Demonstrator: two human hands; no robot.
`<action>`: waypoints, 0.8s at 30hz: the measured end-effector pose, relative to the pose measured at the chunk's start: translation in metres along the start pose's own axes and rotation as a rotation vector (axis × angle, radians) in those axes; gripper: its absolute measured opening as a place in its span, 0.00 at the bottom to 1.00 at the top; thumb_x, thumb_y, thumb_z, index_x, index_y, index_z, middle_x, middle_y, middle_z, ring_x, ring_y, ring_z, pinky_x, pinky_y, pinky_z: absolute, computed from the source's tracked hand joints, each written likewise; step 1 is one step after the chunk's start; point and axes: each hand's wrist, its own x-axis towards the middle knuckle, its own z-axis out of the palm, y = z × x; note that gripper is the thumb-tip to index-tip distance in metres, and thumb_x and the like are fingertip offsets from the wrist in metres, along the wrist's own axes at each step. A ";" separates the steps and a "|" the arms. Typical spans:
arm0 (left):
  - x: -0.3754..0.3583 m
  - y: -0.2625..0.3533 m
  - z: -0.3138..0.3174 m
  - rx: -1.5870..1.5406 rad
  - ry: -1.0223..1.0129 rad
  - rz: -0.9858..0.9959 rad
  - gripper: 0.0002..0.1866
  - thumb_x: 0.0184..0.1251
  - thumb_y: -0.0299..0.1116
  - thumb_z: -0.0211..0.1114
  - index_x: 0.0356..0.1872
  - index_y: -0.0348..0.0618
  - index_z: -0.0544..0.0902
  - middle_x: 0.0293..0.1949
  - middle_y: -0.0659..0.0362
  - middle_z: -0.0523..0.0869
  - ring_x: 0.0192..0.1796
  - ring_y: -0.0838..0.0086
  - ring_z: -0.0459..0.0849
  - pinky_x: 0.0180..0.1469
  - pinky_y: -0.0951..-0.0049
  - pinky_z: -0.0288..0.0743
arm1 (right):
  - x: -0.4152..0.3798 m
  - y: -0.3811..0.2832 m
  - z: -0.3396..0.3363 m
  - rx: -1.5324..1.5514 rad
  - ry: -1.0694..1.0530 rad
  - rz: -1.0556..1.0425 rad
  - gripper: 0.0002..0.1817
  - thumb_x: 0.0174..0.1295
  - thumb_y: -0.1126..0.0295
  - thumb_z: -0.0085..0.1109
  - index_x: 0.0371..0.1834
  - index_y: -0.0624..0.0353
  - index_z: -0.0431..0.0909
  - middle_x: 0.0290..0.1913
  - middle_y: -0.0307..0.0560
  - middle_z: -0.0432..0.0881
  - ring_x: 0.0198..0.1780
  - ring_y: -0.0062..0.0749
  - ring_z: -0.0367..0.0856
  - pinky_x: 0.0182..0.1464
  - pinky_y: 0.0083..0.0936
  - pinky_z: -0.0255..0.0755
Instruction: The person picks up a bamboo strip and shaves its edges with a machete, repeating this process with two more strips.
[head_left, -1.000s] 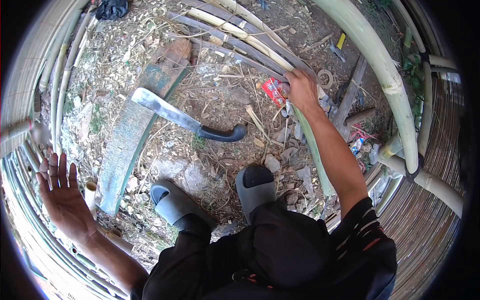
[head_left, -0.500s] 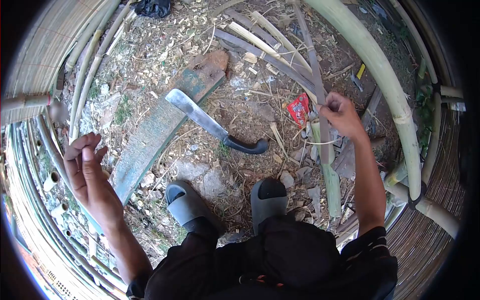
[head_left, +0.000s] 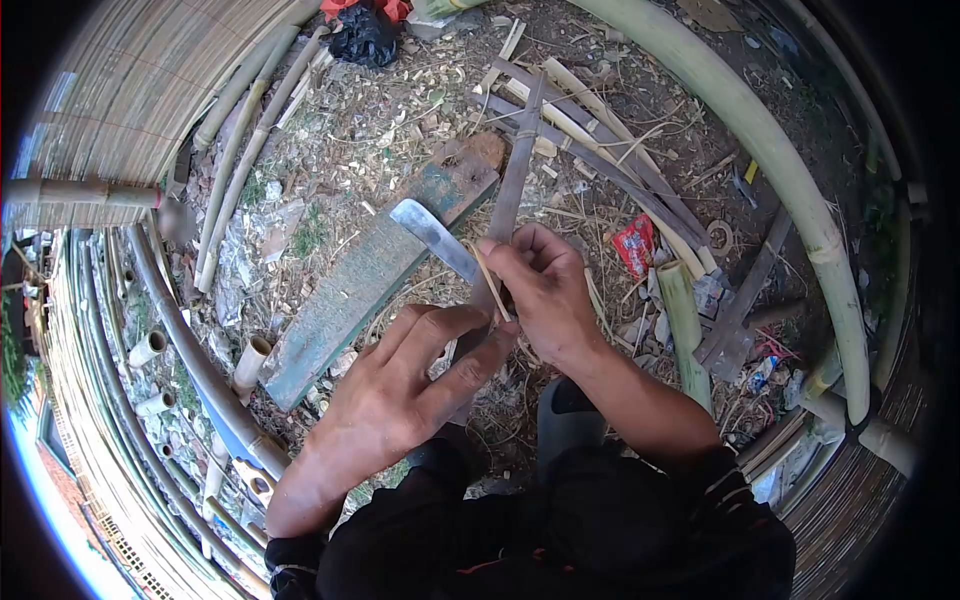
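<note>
My right hand (head_left: pixel 553 290) is closed on a long dark bamboo slat (head_left: pixel 517 165), which slants up and away in front of me. A thin pale strip (head_left: pixel 488 272) lies along the slat at the right fingertips. My left hand (head_left: pixel 400 385) reaches in from the left, thumb and fingertips closed at the strip's lower end. The fingers hide part of the strip and slat. Beyond the hands, a machete (head_left: pixel 432 235) rests with its blade over a weathered green plank (head_left: pixel 345 300); its handle is hidden behind the slat and hands.
Several split bamboo slats (head_left: pixel 610 150) lie at the upper right, near a red wrapper (head_left: pixel 633 246). A thick green bamboo pole (head_left: pixel 770 150) curves along the right. A short green bamboo piece (head_left: pixel 684 330) is by my right forearm. At left are a saw (head_left: pixel 232 435) and bamboo poles (head_left: pixel 235 160).
My left hand has come from the far left to the strip at the slat. My right hand has moved left and nearer to my body's middle, bringing the slat across. The view has shifted.
</note>
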 end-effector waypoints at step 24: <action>-0.022 -0.062 0.054 -0.503 -0.211 -0.247 0.15 0.66 0.38 0.70 0.37 0.34 0.84 0.46 0.50 0.86 0.39 0.60 0.86 0.40 0.63 0.79 | 0.053 0.008 -0.053 -0.382 -0.081 0.049 0.12 0.65 0.63 0.69 0.38 0.60 0.77 0.27 0.35 0.81 0.23 0.12 0.72 0.23 0.15 0.65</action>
